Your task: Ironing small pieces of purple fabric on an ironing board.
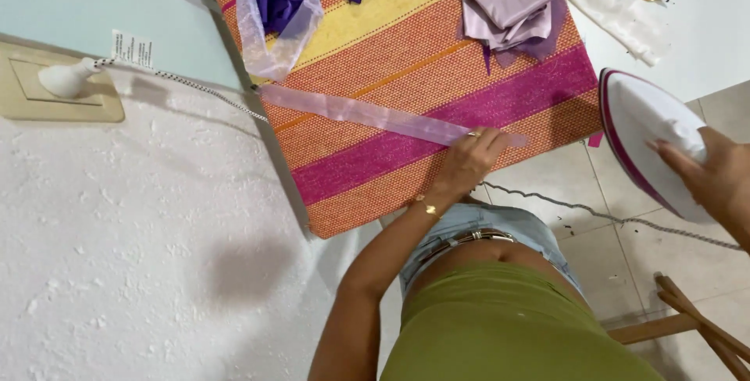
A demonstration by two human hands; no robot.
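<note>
1. Head view – a striped woven cloth [406, 68] in orange, yellow and magenta is seen spread over a work surface, with a white textured wall to the left.
2. A long sheer lilac ribbon strip [367, 114] is laid flat across the cloth, running from its left edge towards the lower right.
3. The left hand [469, 160] is pressed palm-down on the right end of the ribbon strip, fingers spread flat – nothing is gripped, the strip is only pinned.
4. A gold bracelet [426, 207] is worn at the left wrist.
5. The right hand [715, 178] is wrapped around a white clothes iron with magenta trim [644, 135], held off the right edge of the cloth, above the tiled floor, well apart from the strip.
6. A braided cord [609, 215] is seen trailing over the floor tiles below the iron.
7. A white plug [66, 78] is seated in a beige wall socket [55, 101] at far left; a speckled cord runs from it towards the cloth.
8. At the top of the cloth – a clear bag with purple ribbon [275, 7] on the left, a pile of folded lilac fabric [512, 2] on the right.
9. Wooden legs of some furniture [687, 322] are visible at lower right; which piece cannot be told.
</note>
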